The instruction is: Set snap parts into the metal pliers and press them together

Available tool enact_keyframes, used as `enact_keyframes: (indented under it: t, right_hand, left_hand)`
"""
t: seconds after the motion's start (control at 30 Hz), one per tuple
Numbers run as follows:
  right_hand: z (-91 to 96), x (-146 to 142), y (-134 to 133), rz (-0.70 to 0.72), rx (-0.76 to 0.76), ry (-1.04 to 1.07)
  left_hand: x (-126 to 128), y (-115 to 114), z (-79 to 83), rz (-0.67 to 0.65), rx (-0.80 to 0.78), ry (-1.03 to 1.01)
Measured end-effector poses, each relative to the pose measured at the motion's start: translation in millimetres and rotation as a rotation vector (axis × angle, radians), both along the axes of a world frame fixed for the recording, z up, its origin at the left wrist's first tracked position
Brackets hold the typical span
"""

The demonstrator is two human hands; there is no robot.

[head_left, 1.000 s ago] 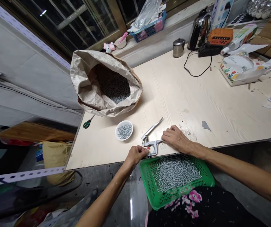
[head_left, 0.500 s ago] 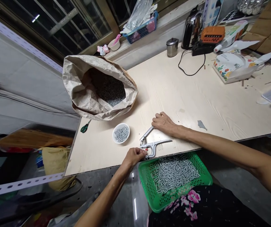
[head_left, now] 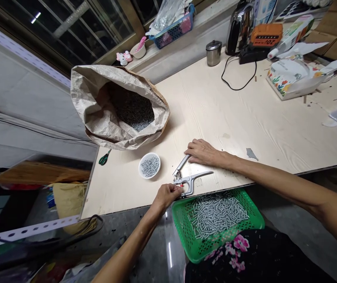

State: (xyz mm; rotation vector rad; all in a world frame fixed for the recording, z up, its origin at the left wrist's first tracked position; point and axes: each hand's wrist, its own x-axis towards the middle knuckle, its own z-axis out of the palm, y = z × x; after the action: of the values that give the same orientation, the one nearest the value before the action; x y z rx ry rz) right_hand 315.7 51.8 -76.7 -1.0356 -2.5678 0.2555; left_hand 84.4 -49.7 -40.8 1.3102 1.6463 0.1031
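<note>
Grey snap-fastener pliers [head_left: 189, 180] lie at the table's front edge with their handles spread apart and a red piece between the jaws. At the jaws, my left hand [head_left: 166, 195] is closed in a pinch; whatever lies between thumb and finger is hidden. My right hand [head_left: 205, 152] rests over the end of the upper handle, its fingers bent loosely around it. Left of the pliers stands a white bowl [head_left: 150, 165] full of small metal screw-like pieces. Below the edge, a green basket [head_left: 183, 239] holds many longer pieces of that kind.
A large open sack [head_left: 83, 90] with a heap of metal pieces stands at the back left, green-handled scissors [head_left: 103, 158] near it. Farther back are a metal canister [head_left: 213, 53], a kettle [head_left: 239, 29], an orange battery [head_left: 266, 35] and a tissue pack [head_left: 295, 76].
The fingers of my right hand have straightened a little on the upper handle. My left hand stays at the jaws. The view has shifted slightly.
</note>
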Motion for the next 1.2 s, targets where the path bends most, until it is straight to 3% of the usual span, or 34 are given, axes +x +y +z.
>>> enact_keyframes:
  t: [0.27,0.53,0.6,0.7,0.8,0.87,0.97,1.07,1.2]
  right_hand:
    - [-7.5,36.5,-21.9,0.131,-0.126,0.036]
    - [27.7,31.1,-43.2,0.045,-0.150,-0.082]
    - [32.5,30.4,-52.3,0.023,-0.131,-0.095]
    - [32.5,29.2,-63.5,0.012,-0.109,-0.095]
    - [28.2,27.1,-69.4,-0.014,-0.121,-0.079]
    - [26.4,26.4,-71.3,-0.043,-0.125,-0.069]
    - [26.7,27.3,-72.6,-0.087,-0.128,-0.063]
    - [24.1,27.2,-71.4,-0.074,-0.128,-0.062]
    - [8.8,18.9,-61.7,-0.080,-0.095,-0.065]
  left_hand:
    - [3.4,0.5,3.1,-0.002,-0.016,-0.064]
    - [-2.2,0.0,-0.6,-0.071,-0.004,-0.008]
    - [3.3,-4.9,5.5,-0.122,0.091,0.123]
    - [21.0,-12.5,14.5,-0.229,0.492,0.366]
    - [42.2,-7.2,13.1,-0.461,0.829,0.384]
    - [52.5,5.9,7.3,-0.649,0.874,0.330]
    - [58.8,28.2,0.7,-0.827,0.806,0.277]
    - [59.6,37.7,0.1,-0.850,0.763,0.263]
    - [64.1,34.3,-1.2,-0.746,0.783,0.308]
